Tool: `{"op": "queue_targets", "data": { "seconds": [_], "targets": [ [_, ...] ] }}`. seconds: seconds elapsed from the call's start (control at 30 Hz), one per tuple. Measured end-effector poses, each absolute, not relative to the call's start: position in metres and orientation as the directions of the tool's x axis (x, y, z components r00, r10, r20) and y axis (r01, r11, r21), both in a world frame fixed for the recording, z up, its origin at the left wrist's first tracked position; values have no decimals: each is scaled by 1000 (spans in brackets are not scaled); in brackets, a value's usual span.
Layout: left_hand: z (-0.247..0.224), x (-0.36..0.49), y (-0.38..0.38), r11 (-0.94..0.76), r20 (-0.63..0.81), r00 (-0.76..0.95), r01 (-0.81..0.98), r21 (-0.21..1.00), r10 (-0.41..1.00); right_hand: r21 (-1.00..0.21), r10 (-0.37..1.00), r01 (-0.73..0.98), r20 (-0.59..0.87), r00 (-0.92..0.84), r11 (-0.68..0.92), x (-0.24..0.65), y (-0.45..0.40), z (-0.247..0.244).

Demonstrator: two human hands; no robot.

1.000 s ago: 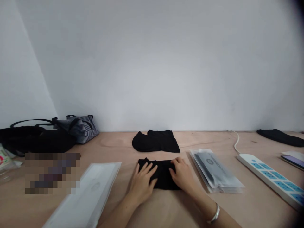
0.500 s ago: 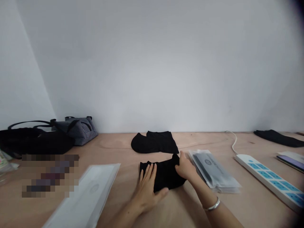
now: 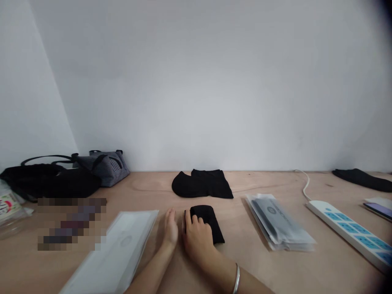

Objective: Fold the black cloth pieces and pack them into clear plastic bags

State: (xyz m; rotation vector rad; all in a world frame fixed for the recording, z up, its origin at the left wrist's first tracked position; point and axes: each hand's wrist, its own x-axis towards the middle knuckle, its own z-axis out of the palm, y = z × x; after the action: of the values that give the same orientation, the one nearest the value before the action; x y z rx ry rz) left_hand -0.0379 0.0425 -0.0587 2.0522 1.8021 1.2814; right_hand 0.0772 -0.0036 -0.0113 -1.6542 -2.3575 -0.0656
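Note:
A black cloth, folded into a compact shape, lies on the wooden table in front of me. My right hand rests palm down on its left part, fingers extended and a little bent. Just left of the cloth, my left hand stands on edge with nothing in it, its fingers stretched out and apart from the cloth. Farther back, a second black cloth lies flat near the wall.
Frosted packets lie left and right of my hands. A power strip, a phone and another dark cloth are at right. A black bag and a striped bag stand back left.
The near black cloth is now folded smaller. My right hand has moved left onto its left part, and my left hand has come off it to the left.

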Motion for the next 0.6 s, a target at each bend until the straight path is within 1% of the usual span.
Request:
{"op": "queue_targets", "data": {
  "seconds": [0.07,0.1,0.17,0.23,0.27,0.33,0.37,0.43,0.5,0.6],
  "targets": [
    [-54,-36,39,-225,489,-164,734,641,857,-110,858,866,241,-453,488,91,-6,-11],
    [-50,-33,36,-220,492,-181,729,648,851,-109,820,824,237,-521,555,101,-8,-9],
    [-38,-29,29,-252,511,-150,731,634,847,-127,739,731,213,-640,670,124,-10,-7],
    [-25,-24,19,-327,534,-57,734,595,843,-195,675,647,187,-714,737,148,-10,-8],
    [-19,-23,15,-383,544,24,737,557,838,-255,674,626,204,-710,737,159,-10,-10],
    [-10,-20,7,-507,534,232,732,454,813,-369,713,616,252,-654,696,176,-10,-16],
    [-8,-20,4,-567,505,342,719,402,792,-400,739,626,272,-616,669,183,-10,-20],
    [-9,-20,1,-654,413,519,680,332,749,-397,777,669,282,-563,628,191,-10,-25],
    [-12,-21,1,-684,343,593,653,325,728,-361,801,715,269,-536,599,194,-10,-27],
    [-17,-23,3,-679,337,589,638,363,734,-358,829,748,246,-502,559,194,-10,-26]
  ]
}}
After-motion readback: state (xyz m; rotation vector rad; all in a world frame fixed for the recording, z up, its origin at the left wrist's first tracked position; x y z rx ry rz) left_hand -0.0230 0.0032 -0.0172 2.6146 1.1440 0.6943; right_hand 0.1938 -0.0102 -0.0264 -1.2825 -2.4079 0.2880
